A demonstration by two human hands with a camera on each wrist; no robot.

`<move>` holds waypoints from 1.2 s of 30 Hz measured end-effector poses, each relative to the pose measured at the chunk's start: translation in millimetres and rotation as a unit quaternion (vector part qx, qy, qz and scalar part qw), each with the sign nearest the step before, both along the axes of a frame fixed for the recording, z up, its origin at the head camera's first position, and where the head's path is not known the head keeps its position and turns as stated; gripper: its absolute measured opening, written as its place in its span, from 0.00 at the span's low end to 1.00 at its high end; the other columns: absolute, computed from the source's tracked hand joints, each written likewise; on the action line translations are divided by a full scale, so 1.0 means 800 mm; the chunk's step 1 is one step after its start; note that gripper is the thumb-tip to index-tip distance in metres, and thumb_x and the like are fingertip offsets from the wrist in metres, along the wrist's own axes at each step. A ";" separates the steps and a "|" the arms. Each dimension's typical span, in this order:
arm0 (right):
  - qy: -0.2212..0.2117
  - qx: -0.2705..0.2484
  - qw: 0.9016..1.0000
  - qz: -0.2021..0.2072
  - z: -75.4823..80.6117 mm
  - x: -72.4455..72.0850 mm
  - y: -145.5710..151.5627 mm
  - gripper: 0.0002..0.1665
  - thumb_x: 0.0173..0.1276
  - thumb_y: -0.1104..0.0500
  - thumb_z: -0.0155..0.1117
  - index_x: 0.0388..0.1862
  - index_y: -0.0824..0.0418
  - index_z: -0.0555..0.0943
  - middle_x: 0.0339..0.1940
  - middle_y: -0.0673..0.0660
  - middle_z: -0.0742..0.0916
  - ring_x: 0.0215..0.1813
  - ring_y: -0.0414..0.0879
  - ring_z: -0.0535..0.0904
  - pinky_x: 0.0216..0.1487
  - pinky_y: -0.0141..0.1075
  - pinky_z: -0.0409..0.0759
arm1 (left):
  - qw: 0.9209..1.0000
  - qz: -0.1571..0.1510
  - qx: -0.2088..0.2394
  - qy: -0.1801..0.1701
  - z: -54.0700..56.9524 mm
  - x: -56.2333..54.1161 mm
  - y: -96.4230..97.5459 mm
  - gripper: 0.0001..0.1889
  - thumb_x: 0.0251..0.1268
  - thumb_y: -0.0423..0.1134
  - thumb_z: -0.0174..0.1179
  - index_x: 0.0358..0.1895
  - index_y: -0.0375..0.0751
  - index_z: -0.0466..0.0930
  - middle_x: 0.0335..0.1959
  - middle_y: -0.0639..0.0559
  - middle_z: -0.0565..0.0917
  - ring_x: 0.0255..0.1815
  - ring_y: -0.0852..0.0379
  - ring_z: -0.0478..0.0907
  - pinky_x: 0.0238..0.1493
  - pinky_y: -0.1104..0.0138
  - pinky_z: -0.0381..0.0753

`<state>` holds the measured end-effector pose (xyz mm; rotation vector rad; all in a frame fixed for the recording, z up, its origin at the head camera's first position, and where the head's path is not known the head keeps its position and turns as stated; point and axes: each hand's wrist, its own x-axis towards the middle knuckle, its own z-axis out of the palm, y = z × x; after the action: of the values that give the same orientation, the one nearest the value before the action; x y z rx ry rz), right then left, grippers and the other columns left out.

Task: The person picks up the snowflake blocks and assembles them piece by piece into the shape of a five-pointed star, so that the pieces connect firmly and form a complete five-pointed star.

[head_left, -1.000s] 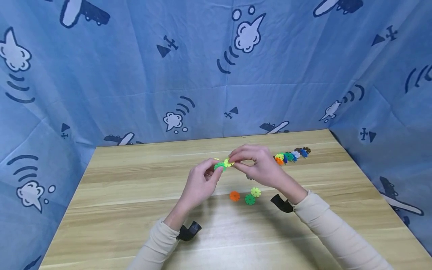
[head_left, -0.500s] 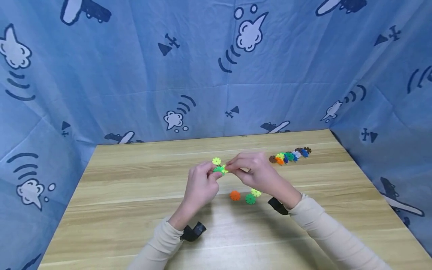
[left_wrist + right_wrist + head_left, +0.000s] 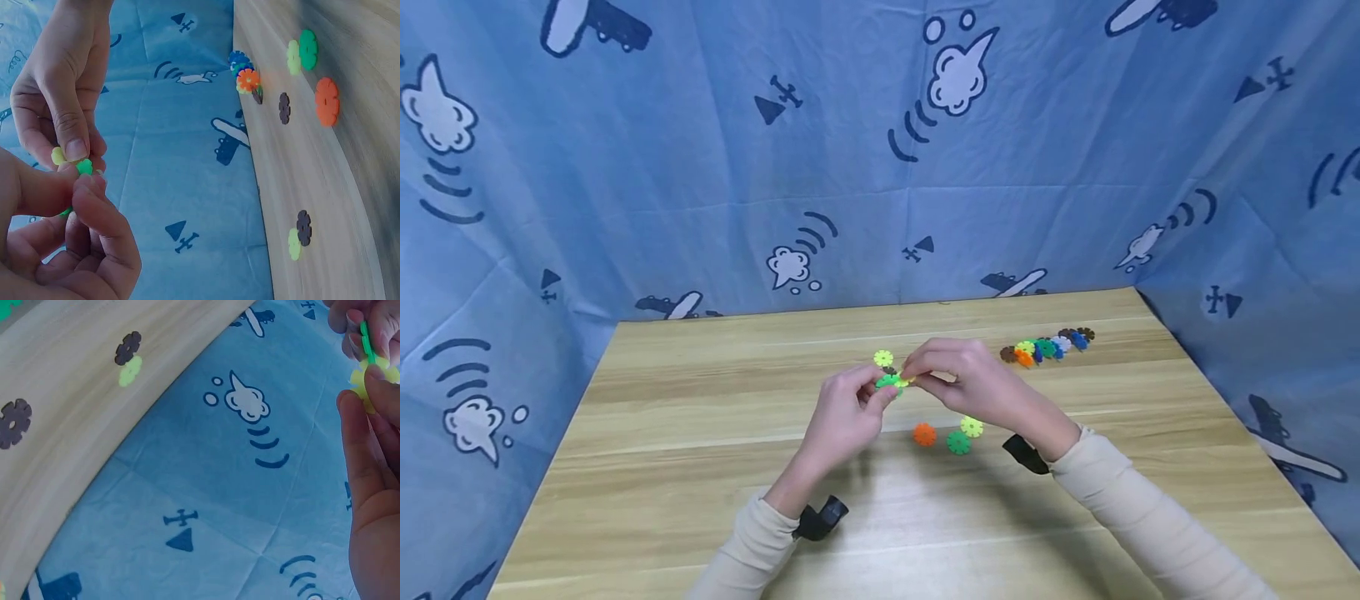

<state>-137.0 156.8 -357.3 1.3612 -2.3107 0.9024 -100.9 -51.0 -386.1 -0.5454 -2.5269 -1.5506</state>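
Above the table, in the head view, the left hand [image 3: 842, 410] pinches a green notched plastic disc [image 3: 887, 381] between thumb and fingers. Facing it, the right hand [image 3: 976, 382] pinches a yellow notched disc [image 3: 360, 380] by its edge. The right wrist view has the green disc edge-on, meeting the yellow one at its rim. Whether their slots are locked together cannot be told, since fingers cover the joint. Just behind the hands lie a loose yellow disc [image 3: 883, 357] and a dark brown disc [image 3: 304, 227] on the table.
Nearer the front of the wooden table [image 3: 685, 467] lie an orange disc [image 3: 925, 434], a green disc [image 3: 958, 442] and a pale yellow disc [image 3: 972, 427]. A row of joined multicoloured discs [image 3: 1046, 348] sits at the back right. Patterned blue cloth [image 3: 850, 183] encloses the table's back and sides.
Both hands have dropped slightly, still pinching the discs together. The right hand and its yellow disc moved a little left and down, leaving the loose yellow disc behind in fuller view.
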 end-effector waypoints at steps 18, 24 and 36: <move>-0.036 0.036 0.995 -0.080 0.009 -0.008 0.035 0.16 0.61 0.66 0.76 0.48 0.58 0.86 0.42 0.51 0.90 0.37 0.40 0.85 0.36 0.34 0.86 | 0.995 0.024 0.043 -0.083 0.005 -0.001 -0.008 0.05 0.70 0.31 0.61 0.43 0.38 0.86 0.32 0.47 0.85 0.32 0.58 0.78 0.35 0.69 0.81; -0.091 0.110 0.983 -0.114 0.000 -0.007 0.043 0.18 0.62 0.60 0.76 0.50 0.59 0.84 0.37 0.49 0.87 0.35 0.40 0.80 0.35 0.35 0.82 | 0.994 0.027 0.056 -0.094 0.008 -0.002 -0.011 0.07 0.70 0.31 0.60 0.46 0.40 0.86 0.34 0.47 0.86 0.31 0.58 0.78 0.31 0.69 0.80; -0.228 0.302 0.921 -0.091 -0.043 0.000 0.055 0.19 0.60 0.55 0.79 0.46 0.57 0.81 0.32 0.49 0.81 0.30 0.38 0.72 0.33 0.31 0.74 | 0.990 0.032 0.063 -0.118 0.015 -0.008 -0.015 0.11 0.68 0.30 0.61 0.52 0.36 0.79 0.38 0.43 0.86 0.33 0.57 0.82 0.39 0.63 0.84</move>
<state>-136.6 200.5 -391.8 1.1868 -3.2072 0.4919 -107.5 -63.1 -373.7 -0.2774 -2.5564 -1.8334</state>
